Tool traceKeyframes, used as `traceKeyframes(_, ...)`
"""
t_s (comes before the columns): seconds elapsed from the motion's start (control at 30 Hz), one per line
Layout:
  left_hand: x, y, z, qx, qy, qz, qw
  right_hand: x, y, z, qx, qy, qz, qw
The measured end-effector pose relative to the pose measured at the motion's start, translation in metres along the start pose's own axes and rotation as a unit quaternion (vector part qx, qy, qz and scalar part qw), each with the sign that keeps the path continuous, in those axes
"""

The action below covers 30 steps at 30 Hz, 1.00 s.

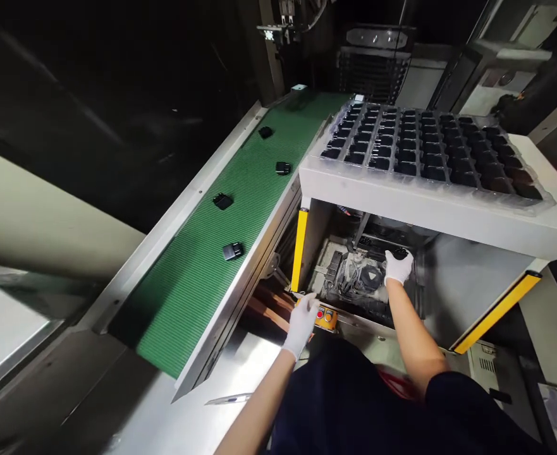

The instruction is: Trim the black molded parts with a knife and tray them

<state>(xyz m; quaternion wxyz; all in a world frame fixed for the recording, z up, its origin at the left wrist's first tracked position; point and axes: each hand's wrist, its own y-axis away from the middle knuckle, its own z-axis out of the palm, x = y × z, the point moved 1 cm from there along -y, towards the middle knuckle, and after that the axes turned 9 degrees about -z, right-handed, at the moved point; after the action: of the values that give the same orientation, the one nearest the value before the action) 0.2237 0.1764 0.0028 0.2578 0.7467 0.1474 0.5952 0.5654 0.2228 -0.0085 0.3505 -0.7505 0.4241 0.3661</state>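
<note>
My right hand (398, 266), in a white glove, reaches into the bay under the white table. Its fingers are closed around a small black plastic piece (400, 252), partly hidden by the glove. My left hand (303, 322), also gloved, is beside a yellow button box (326, 317) with a red and an orange button. Its fingers are loosely bent and apart, with nothing visible in them. Under the right hand's reach lies a machine base (354, 278) with wiring and a round dark part.
A green ribbed conveyor belt (188, 284) on the left carries several black plug-like pieces (233, 251). On the white table (401, 193) lies a clear tray (491, 193) filled with rows of black pieces. Yellow light-curtain bars (299, 249) flank the bay. Tweezers (228, 399) lie on the metal surface.
</note>
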Motion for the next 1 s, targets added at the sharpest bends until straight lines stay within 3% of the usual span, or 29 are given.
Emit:
traceKeyframes(0.23, 0.066, -0.103, 0.131, -0.049, -0.025, 0.127, 0.99, 0.028, -0.009, 0.026, 0.02, 0.0, 0.053, 0.998)
traceKeyframes(0.33, 0.09, -0.131, 0.181, -0.021, -0.02, 0.164, 0.986, 0.034, -0.007, 0.03, 0.033, 0.012, 0.076, 0.996)
traceKeyframes(0.43, 0.103, -0.143, 0.216, 0.033, -0.013, 0.148, 0.988, 0.037, -0.004, 0.029, 0.037, 0.023, 0.092, 0.995)
traceKeyframes(0.53, 0.106, -0.146, 0.229, 0.067, -0.005, 0.13, 0.989, 0.037, -0.002, 0.027, 0.032, 0.027, 0.098, 0.994)
traceKeyframes(0.67, 0.108, -0.143, 0.229, 0.098, 0.002, 0.127, 0.987, 0.035, -0.002, 0.023, 0.028, 0.028, 0.096, 0.995)
traceKeyframes(1.0, 0.127, -0.133, 0.223, 0.077, -0.002, 0.13, 0.989, 0.031, -0.009, 0.013, 0.016, 0.03, 0.054, 0.998)
